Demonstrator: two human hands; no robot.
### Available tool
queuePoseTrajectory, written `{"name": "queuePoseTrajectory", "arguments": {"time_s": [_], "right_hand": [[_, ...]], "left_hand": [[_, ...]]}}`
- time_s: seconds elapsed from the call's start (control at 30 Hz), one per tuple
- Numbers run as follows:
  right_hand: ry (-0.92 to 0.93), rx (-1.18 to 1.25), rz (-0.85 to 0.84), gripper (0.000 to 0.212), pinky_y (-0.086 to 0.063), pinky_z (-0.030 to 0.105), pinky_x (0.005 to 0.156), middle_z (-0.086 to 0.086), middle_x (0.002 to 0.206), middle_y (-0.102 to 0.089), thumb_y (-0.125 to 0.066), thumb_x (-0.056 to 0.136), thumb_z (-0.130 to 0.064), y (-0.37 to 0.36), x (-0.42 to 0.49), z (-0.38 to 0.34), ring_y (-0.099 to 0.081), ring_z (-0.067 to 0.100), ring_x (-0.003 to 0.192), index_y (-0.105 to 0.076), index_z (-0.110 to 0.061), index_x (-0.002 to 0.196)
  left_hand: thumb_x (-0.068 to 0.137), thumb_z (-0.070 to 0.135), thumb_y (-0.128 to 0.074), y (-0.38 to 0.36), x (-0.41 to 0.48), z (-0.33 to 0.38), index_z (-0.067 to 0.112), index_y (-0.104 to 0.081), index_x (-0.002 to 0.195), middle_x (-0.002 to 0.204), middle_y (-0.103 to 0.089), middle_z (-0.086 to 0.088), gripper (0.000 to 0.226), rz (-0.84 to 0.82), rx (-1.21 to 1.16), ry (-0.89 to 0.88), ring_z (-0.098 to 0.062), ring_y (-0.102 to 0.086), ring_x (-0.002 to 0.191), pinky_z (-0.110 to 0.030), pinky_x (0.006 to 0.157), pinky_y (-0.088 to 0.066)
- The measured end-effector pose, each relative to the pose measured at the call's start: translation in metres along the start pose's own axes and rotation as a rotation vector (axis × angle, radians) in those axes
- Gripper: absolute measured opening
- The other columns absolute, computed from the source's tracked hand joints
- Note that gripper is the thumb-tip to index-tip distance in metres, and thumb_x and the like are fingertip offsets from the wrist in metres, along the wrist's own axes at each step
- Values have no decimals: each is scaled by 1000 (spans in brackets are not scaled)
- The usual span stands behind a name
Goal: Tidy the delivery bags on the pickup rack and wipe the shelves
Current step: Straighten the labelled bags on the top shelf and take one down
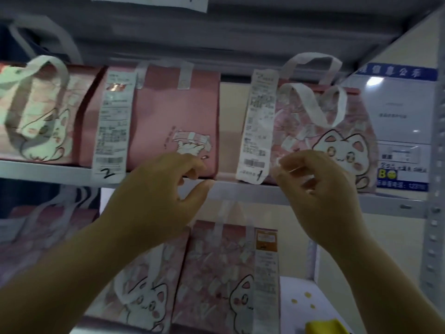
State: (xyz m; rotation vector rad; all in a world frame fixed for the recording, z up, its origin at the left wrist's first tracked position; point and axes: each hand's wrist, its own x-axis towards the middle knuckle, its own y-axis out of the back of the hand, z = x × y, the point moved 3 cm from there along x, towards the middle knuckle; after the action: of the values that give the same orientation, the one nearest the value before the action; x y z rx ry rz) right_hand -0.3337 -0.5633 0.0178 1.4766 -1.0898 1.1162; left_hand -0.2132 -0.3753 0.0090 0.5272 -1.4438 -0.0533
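Note:
Three pink cat-print delivery bags stand on the grey rack shelf [240, 190]: a left bag [36, 112], a middle bag [173, 112] and a right bag [349, 131]. A long receipt marked 2 [113, 126] hangs on the middle bag and a receipt marked 1 [257, 126] on the right bag. My left hand [159, 194] is at the middle bag's lower right corner, fingers loosely curled, thumb by the shelf edge. In front of the right bag's lower left, my right hand [317, 189] has loosely curled fingers and nothing visible in it.
A gap separates the middle and right bags. Two more pink bags [216, 273] [144, 285] stand on the shelf below. A yellow object [325, 327] lies at the bottom edge. The perforated rack post [433, 213] rises at the right, with a wall notice [399, 116] behind.

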Motion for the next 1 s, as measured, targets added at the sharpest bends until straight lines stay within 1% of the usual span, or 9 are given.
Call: {"name": "queuePoseTrajectory", "arguments": {"time_s": [0.13,0.33,0.47,0.53,0.63,0.7,0.83,0.93,1.0], "right_hand": [[-30,102,-182,19,-44,16,62,-18,81,-62,-56,81,-46,-40,-22,-37,-59,1,77,-62,-29,88],[-55,177,-402,32,-48,26,63,-13,78,-63,-52,81,-54,-109,-59,-96,-59,5,73,-63,-25,86],[-89,189,-505,23,-50,31,68,-13,79,-62,-59,86,-46,-154,-91,-132,-58,5,72,-64,-24,90],[-123,204,-558,23,-52,33,70,-11,81,-63,-58,86,-46,-174,-108,-150,-59,6,74,-63,-24,90],[-184,206,-649,25,-53,36,72,-12,83,-62,-55,87,-48,-204,-134,-172,-58,7,76,-62,-24,92],[-232,211,-697,26,-52,38,74,-11,84,-61,-55,87,-48,-223,-150,-183,-58,9,77,-61,-23,93],[-309,165,-792,27,-51,38,74,-13,85,-58,-54,89,-48,-260,-176,-198,-56,10,79,-60,-23,97],[-369,156,-799,24,-54,37,69,-16,84,-57,-55,88,-47,-289,-190,-199,-57,7,76,-59,-25,97],[-407,134,-791,26,-54,36,71,-15,88,-58,-57,88,-45,-308,-197,-197,-57,9,79,-58,-24,103]], "left_hand": [[77,57,-41,27,-32,-30,29,-63,97,85,-62,16,41,-38,16,74,-4,-57,75,-25,62,-49],[78,57,-45,75,-85,-87,26,-64,95,80,-61,16,40,-162,89,170,-1,-59,73,-24,62,-51],[85,50,-53,104,-128,-129,22,-65,98,85,-63,11,34,-250,153,254,-7,-59,74,-19,61,-47],[83,47,-54,115,-151,-152,21,-65,98,87,-64,11,31,-312,181,314,-7,-60,76,-24,64,-50],[85,48,-54,131,-185,-188,26,-64,95,86,-63,14,26,-367,209,446,-4,-59,78,-33,69,-54],[85,49,-55,140,-207,-212,28,-63,92,83,-62,18,23,-387,223,535,-2,-58,77,-33,68,-53],[86,47,-56,150,-245,-253,31,-62,88,78,-61,20,18,-416,239,691,-6,-59,79,-32,70,-52],[86,47,-55,148,-263,-282,30,-63,91,76,-58,22,20,-427,255,760,-6,-59,79,-30,70,-52],[86,47,-55,144,-271,-300,28,-63,95,80,-61,19,22,-421,264,783,-8,-60,79,-29,71,-52]]}}
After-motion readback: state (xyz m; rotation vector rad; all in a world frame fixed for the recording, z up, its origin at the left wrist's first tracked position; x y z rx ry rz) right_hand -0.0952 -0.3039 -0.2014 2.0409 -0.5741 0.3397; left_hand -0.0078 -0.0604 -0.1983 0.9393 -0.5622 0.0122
